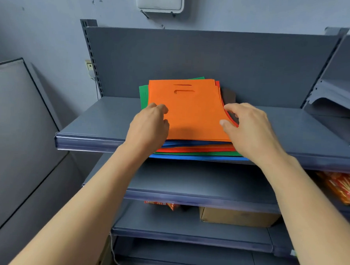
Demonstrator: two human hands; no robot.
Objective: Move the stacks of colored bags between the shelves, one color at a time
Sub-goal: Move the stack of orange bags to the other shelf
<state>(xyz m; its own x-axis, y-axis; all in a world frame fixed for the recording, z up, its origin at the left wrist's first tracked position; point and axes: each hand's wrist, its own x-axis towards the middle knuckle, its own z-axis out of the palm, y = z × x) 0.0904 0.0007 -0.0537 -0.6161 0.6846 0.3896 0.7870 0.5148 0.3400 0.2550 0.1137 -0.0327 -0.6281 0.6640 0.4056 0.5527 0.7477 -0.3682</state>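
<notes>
Right hand (249, 130): narrow pinch on the right edge of the orange bags (187, 112); thumb lies on top, index finger curls over the edge; that edge bends upward where it is held
Left hand (150, 124): fingers curled, resting on the left edge of the orange bags; fingertips hidden, so I cannot tell whether they hook under the edge or only press on it
Hands counted: two, one at each side of the pile, both arms bare
Where the bags are: one mixed pile on the top shelf (102, 118), near its middle; the front edge overhangs the shelf lip slightly
Colours counted: five; orange on top, then green bags (143, 96) showing at the left, red bags (217, 83) at the back right corner, blue bags (199, 158) at the front, a brown bag (228, 96) at the right rear
Layers at the front edge: blue twice, orange twice, red once, green once; single bags too thin to count
Shelves counted: four boards, one below another; the second shelf (188, 179) directly under the pile
Third shelf (165, 221): one cardboard box (236, 216); one red packet (162, 204) to its left
Far right: a pile of red-orange packets (343, 187) on the neighbouring unit
Wall: one white box (159, 0) above the shelving
</notes>
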